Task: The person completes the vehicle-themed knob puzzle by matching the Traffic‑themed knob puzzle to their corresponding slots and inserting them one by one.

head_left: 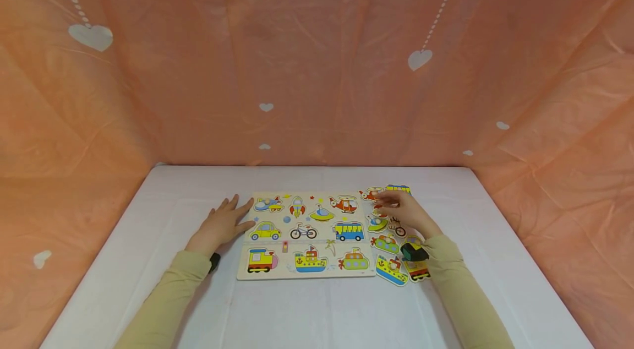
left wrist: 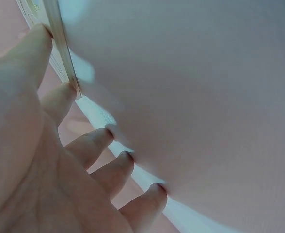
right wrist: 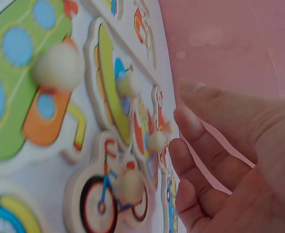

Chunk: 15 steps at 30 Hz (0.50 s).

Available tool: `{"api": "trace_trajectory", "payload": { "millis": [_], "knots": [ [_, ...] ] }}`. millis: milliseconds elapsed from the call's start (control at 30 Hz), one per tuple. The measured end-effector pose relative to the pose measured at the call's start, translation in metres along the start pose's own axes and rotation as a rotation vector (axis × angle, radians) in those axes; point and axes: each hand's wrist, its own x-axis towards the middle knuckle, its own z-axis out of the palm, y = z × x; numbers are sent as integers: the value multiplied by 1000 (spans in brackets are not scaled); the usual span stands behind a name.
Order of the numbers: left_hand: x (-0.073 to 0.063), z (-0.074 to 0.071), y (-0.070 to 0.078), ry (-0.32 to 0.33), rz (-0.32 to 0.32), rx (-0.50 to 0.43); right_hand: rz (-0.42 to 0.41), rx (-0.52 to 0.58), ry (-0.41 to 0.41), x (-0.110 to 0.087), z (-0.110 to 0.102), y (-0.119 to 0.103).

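A wooden puzzle board (head_left: 285, 269) printed with vehicles lies flat on the table. My left hand (head_left: 220, 225) is spread at its left side, thumb and index finger touching the board's edge (left wrist: 60, 43), other fingertips on the table. To the board's right, loose knobbed pieces lie close together. Over the far ones hovers my right hand (head_left: 406, 211), fingers loosely bent with nothing between them, fingertips by the helicopter piece (head_left: 369, 195). Nearer me are the flying saucer piece (right wrist: 106, 73), the bicycle piece (right wrist: 101, 204) and the submarine piece (right wrist: 11, 116).
A ship piece (head_left: 391, 271) and a train piece (head_left: 418, 269) lie at the near end of the pile, a bus piece (head_left: 398, 189) at the far end. The white table (head_left: 307, 316) meets a pink curtain (head_left: 297, 63) with hearts behind and at the sides.
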Motion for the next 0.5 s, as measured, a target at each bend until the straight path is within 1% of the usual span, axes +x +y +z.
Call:
{"api": "trace_trajectory", "payload": {
  "millis": [300, 500],
  "knots": [
    [1, 2, -2, 4, 2, -4, 64, 15, 35, -7, -5, 8],
    [0, 1, -1, 6, 3, -17, 97, 26, 39, -10, -6, 11]
  ]
}}
